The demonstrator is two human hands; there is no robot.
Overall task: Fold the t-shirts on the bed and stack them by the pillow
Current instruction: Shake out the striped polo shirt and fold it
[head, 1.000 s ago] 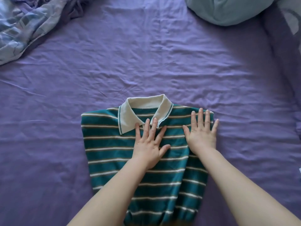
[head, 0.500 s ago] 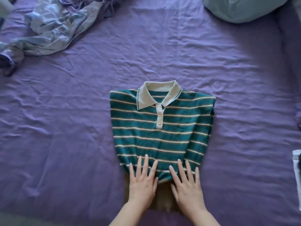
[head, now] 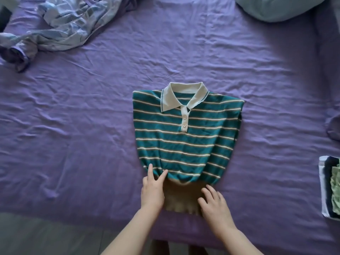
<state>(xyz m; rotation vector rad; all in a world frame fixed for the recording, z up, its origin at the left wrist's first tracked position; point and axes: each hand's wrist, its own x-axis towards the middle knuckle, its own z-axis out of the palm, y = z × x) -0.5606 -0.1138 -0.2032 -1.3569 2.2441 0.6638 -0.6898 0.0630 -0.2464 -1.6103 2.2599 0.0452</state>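
The pillow (head: pixel 281 8) is cut off by the top edge, and a stack of folded clothes (head: pixel 331 186) by the right edge shows only in part. Crumpled blue bedding (head: pixel 55 28) lies at the top left of the purple bed (head: pixel 73 126).

The left hand (head: pixel 152 190) grips the lower left corner of the polo shirt (head: pixel 185 137), thumb and forefinger spread on the striped cloth where it meets the brown hem band (head: pixel 181 197); whether the other fingers curl under is hard to make out. The right hand (head: pixel 214 203) rests on the hem band's right side with fingers bent, seeming to pinch the edge.

The shirt lies face up in the middle of the bed near its front edge, sleeves folded under, teal with cream stripes, cream collar (head: pixel 184 94) and two buttons, well apart from the pillow.
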